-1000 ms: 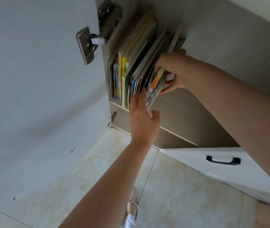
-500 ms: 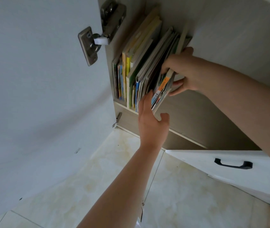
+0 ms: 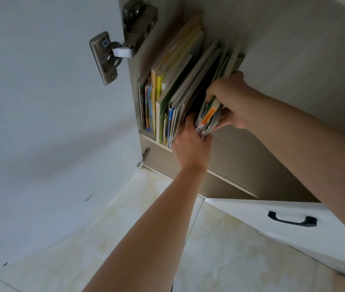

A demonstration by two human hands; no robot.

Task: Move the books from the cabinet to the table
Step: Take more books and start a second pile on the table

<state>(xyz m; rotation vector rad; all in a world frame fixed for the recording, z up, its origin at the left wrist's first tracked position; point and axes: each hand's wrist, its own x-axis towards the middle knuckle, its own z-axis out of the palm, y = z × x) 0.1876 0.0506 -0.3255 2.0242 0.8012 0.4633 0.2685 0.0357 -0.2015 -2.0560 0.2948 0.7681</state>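
Books stand on edge in the cabinet at upper centre of the frame, long axes running back into the shelf, spines facing out. Right hand grips a thin bundle tilted out of the row. Left hand, half a second ago below the spines, now has its fingers pushed in between bundle and row.

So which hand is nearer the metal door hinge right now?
Left. The left hand reaches into the books just right of and below the hinge; the right hand grips a bundle farther right.
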